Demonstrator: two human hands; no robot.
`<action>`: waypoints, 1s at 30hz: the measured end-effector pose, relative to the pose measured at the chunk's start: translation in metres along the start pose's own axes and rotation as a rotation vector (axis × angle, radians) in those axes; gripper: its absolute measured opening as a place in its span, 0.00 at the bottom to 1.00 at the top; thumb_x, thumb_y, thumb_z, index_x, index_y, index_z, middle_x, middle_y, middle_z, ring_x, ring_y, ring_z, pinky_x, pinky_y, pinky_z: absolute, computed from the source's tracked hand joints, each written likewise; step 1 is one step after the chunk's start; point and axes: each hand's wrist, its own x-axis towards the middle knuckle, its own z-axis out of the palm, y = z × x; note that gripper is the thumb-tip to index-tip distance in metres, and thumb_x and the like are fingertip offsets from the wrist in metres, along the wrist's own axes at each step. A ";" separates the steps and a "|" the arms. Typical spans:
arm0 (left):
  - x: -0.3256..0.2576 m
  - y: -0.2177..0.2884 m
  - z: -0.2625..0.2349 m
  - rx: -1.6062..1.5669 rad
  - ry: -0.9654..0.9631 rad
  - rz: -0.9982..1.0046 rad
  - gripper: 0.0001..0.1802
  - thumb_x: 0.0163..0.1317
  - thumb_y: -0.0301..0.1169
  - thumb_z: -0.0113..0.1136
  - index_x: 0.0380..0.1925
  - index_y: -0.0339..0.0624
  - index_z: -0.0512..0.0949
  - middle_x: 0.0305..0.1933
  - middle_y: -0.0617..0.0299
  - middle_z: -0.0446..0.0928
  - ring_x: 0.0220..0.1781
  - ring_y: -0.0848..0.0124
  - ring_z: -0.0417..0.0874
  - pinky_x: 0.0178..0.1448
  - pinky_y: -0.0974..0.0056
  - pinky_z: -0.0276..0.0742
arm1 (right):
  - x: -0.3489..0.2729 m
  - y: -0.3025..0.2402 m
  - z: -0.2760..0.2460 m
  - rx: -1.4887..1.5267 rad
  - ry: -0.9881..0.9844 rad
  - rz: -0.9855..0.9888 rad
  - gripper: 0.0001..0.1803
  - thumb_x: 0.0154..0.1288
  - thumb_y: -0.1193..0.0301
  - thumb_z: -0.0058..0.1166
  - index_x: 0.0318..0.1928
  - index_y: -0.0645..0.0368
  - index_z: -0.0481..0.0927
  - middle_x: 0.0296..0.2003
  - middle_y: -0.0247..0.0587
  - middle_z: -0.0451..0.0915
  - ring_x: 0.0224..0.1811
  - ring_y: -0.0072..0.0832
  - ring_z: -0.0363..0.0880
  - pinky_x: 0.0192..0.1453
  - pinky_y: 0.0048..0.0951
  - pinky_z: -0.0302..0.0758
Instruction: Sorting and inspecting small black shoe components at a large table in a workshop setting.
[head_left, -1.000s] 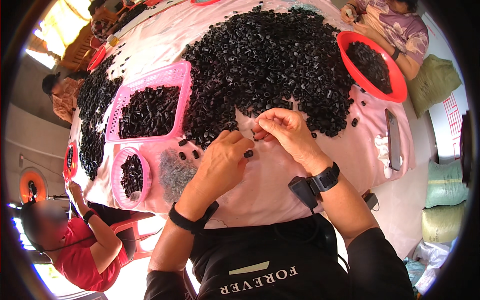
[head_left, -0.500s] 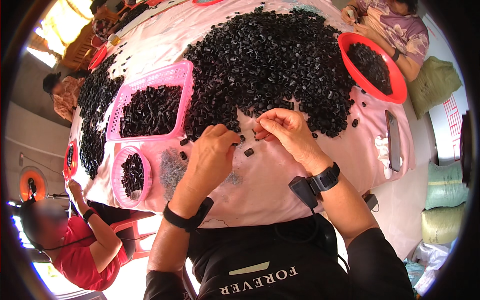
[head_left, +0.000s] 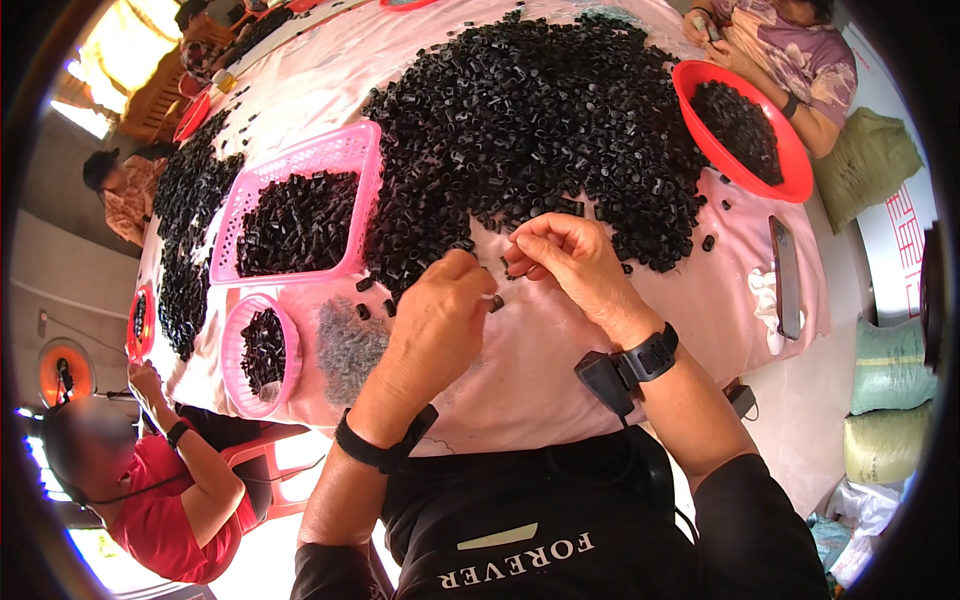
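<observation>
My left hand (head_left: 440, 310) is closed over the pink cloth, back of the hand up. A small black plastic piece (head_left: 495, 303) shows at its fingertips. Just to the right, my right hand (head_left: 568, 262) is held in a pinch, thumb against forefinger, with a small dark piece (head_left: 505, 264) at the fingertips; its exact shape is hard to make out. Beyond both hands spreads a big heap of short, hollow black plastic pieces (head_left: 530, 110). A few loose black pieces (head_left: 363, 311) lie left of my left hand, beside a pile of fine grey bits (head_left: 350, 350).
A pink rectangular basket (head_left: 372, 190) and a round pink basket (head_left: 292, 340) hold black pieces at left. A red basin (head_left: 797, 180) stands far right, near a phone (head_left: 786, 280). Co-workers sit around the table, one in red (head_left: 190, 500) at left.
My left hand has shifted slightly right and nearer to me, and its fingertips have come to the black piece that lay apart on the cloth. My right hand stays nearly still, pinched.
</observation>
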 end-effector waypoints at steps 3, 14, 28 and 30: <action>-0.002 0.006 0.007 0.054 -0.121 0.038 0.08 0.54 0.17 0.63 0.35 0.37 0.81 0.39 0.52 0.80 0.41 0.50 0.84 0.42 0.53 0.81 | -0.001 -0.002 -0.001 -0.027 0.010 0.019 0.12 0.76 0.65 0.58 0.42 0.61 0.84 0.36 0.35 0.87 0.37 0.21 0.87 0.40 0.21 0.81; -0.002 -0.002 0.006 -0.164 0.013 -0.209 0.09 0.57 0.13 0.60 0.37 0.34 0.80 0.37 0.55 0.83 0.35 0.64 0.87 0.39 0.63 0.81 | 0.001 0.003 -0.001 -0.081 -0.059 0.022 0.10 0.75 0.68 0.58 0.46 0.61 0.85 0.40 0.38 0.88 0.40 0.23 0.88 0.45 0.23 0.83; 0.007 0.006 0.010 -0.623 0.157 -0.430 0.04 0.63 0.19 0.63 0.38 0.31 0.80 0.34 0.54 0.87 0.36 0.74 0.88 0.39 0.69 0.81 | -0.002 0.003 0.001 -0.033 -0.141 0.014 0.09 0.71 0.75 0.62 0.48 0.66 0.85 0.39 0.39 0.87 0.42 0.22 0.87 0.47 0.22 0.83; 0.007 0.009 0.003 -0.410 0.070 -0.488 0.06 0.63 0.18 0.64 0.39 0.31 0.80 0.36 0.59 0.84 0.39 0.73 0.87 0.43 0.68 0.82 | -0.001 0.004 0.000 -0.080 -0.117 0.005 0.08 0.71 0.75 0.61 0.47 0.66 0.85 0.38 0.39 0.87 0.41 0.22 0.87 0.46 0.22 0.84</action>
